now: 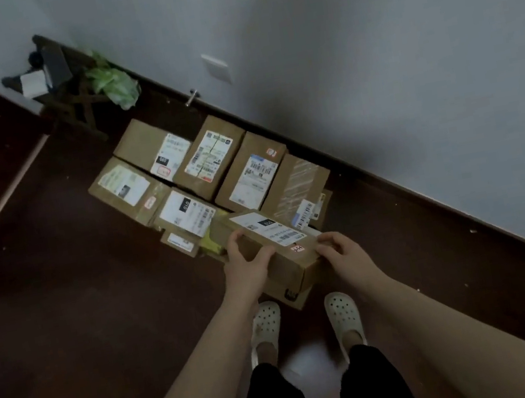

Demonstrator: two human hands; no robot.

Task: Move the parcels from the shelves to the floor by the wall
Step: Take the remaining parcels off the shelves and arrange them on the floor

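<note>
**Two hands gripping one parcel (291,265) at the pile by the wall (369,59)**

A person is standing on the dark floor (65,318), facing a cluster of other parcels (212,158). The left hand (248,265) is gripping the parcel's left end, with the thumb lying along the top edge and the fingers curling round the side. The right hand (343,251) is gripping the right end, its fingers curling over the top corner. The parcel, a brown carton with a white label facing up, is sitting at the near edge of the cluster, just above a lower carton (291,294); whether it is resting on that carton cannot be told. The other parcels are lying in two rows, the far row just beside the wall. White clogs (268,323) are showing just below the parcel. A stool (60,76) is standing further along the wall, a green bag (113,81) leaning against it.
</note>
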